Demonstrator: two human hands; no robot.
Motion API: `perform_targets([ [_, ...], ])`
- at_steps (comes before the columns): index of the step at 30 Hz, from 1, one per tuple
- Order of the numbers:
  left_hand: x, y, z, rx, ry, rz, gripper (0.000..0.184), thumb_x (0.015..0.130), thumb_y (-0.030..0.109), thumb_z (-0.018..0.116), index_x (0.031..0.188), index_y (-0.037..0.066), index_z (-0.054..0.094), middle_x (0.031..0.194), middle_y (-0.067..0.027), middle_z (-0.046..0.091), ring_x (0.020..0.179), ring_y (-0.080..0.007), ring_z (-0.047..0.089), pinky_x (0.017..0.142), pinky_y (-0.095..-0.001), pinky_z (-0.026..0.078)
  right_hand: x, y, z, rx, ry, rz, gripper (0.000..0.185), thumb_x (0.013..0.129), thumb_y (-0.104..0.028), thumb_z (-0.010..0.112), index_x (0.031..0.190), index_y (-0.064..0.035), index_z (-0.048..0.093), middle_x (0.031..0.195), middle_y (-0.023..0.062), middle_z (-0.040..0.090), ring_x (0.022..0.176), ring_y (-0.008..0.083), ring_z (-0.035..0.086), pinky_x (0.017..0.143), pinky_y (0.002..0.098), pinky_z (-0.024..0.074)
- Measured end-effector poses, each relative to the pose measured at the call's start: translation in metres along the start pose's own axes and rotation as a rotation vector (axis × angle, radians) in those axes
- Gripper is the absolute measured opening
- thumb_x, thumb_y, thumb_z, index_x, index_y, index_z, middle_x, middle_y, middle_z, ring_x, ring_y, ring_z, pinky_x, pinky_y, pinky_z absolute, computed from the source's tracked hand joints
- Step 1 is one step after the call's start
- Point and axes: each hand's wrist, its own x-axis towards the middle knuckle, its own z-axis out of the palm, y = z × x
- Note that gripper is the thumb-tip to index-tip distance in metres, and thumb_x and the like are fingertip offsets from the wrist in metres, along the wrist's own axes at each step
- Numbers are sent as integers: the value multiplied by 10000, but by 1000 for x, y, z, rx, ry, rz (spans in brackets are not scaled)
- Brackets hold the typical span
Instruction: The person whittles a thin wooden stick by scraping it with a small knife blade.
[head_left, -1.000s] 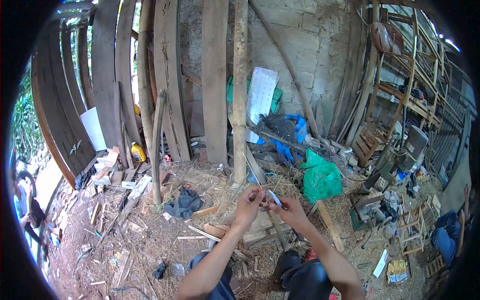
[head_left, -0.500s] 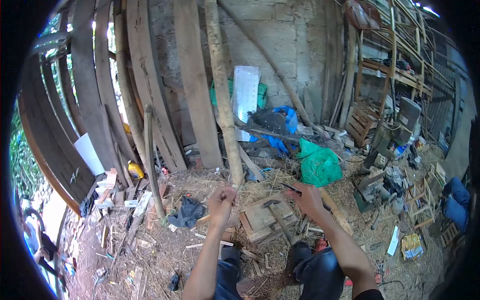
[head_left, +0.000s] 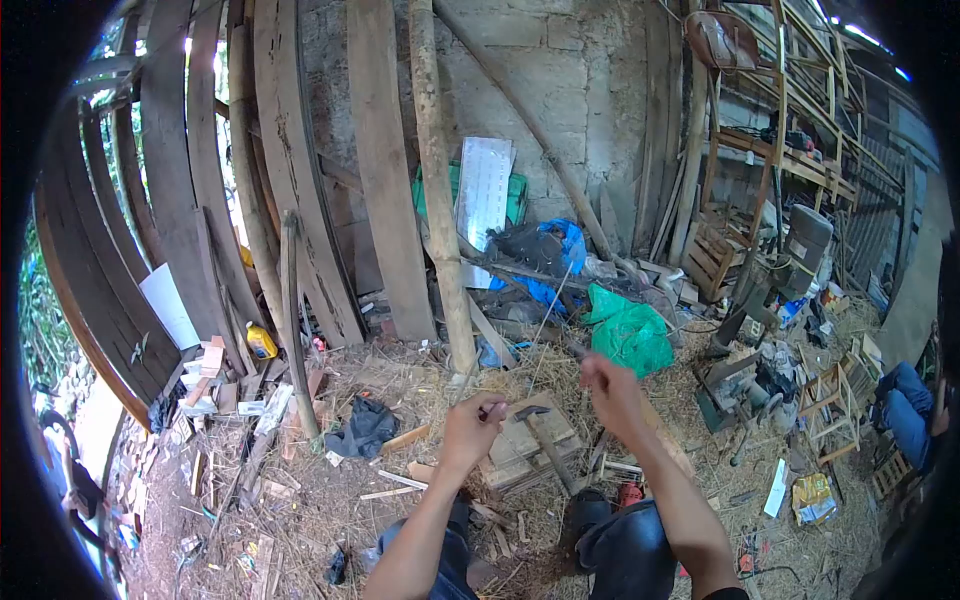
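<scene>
My left hand (head_left: pixel 474 430) is closed in front of me, low over the wooden block. A thin pale strip (head_left: pixel 547 318) slants up and away from near its fingers. To the right and slightly higher, my right hand (head_left: pixel 610 388) is closed around what looks like a knife (head_left: pixel 579 350); only a short, blurred dark part of it shows. Between my forearms, a hammer (head_left: pixel 548 447) lies with its head on the wooden block (head_left: pixel 508 462) and its handle pointing toward my feet.
A green plastic bag (head_left: pixel 632 335) and leaning boards (head_left: pixel 395 180) stand ahead. A black plastic bag (head_left: pixel 365 428) lies left among wood scraps and straw. A person in blue jeans (head_left: pixel 903 410) is at the far right, near a small wooden frame (head_left: pixel 828 400).
My left hand has moved right and down, the right hand slightly left. The dark blade was clear in my right hand and is now blurred. The thin strip shows at greater length.
</scene>
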Motion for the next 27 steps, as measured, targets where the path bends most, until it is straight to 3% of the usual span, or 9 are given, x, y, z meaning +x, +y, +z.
perform_targets([
  [1,0,0,4,-2,-2,1,134,824,82,637,945,30,660,748,-117,663,624,-175,631,606,-303,492,-3,-5,7,-3,1,1,261,871,-115,586,1123,-55,549,745,63,630,569,171,553,483,298,405],
  [3,1,0,13,-59,-39,-11,119,829,63,627,931,8,651,747,-109,663,604,-156,623,587,-301,484,-7,-19,31,553,-266,303,222,922,-125,540,1118,-24,569,751,40,624,553,73,502,468,234,380],
  [4,1,2,17,-55,-47,-11,119,829,63,627,931,8,651,747,-109,663,604,-156,623,587,-301,484,-7,-26,33,555,-258,308,222,922,-125,540,1118,-24,569,751,40,624,553,73,502,468,234,380],
  [6,-2,7,22,55,14,151,118,828,65,624,925,2,645,749,-121,659,620,-176,629,577,-310,480,-3,-38,31,900,-416,570,197,943,-153,519,1031,-1,608,730,23,616,492,42,417,434,192,307],
  [9,-6,12,24,98,54,273,82,812,42,623,886,8,628,735,-142,649,640,-249,649,572,-328,490,0,-21,33,799,-420,591,200,936,-172,537,988,0,623,718,12,595,459,34,353,418,189,268],
  [13,-13,8,25,196,51,297,82,811,58,620,866,-2,623,739,-156,620,620,-263,612,562,-335,473,5,-9,21,846,-338,708,226,929,-206,555,981,7,612,705,-3,573,459,39,350,414,193,260],
  [19,-15,7,27,299,113,345,71,796,62,621,839,8,603,752,-145,600,624,-296,608,555,-366,469,-3,-30,31,938,-444,741,185,921,-185,565,879,-9,602,727,10,593,470,36,363,408,208,270],
  [24,-19,16,32,485,139,470,58,822,84,576,840,41,542,790,-126,558,664,-350,590,567,-434,471,6,-29,21,912,-375,816,177,922,-167,559,891,0,609,713,-2,577,474,33,367,408,200,271],
  [27,-17,11,36,443,136,512,53,830,87,564,841,44,536,793,-126,549,679,-349,589,575,-441,473,5,-19,18,904,-373,813,183,920,-175,565,916,0,616,707,-8,571,474,30,366,407,195,268],
])
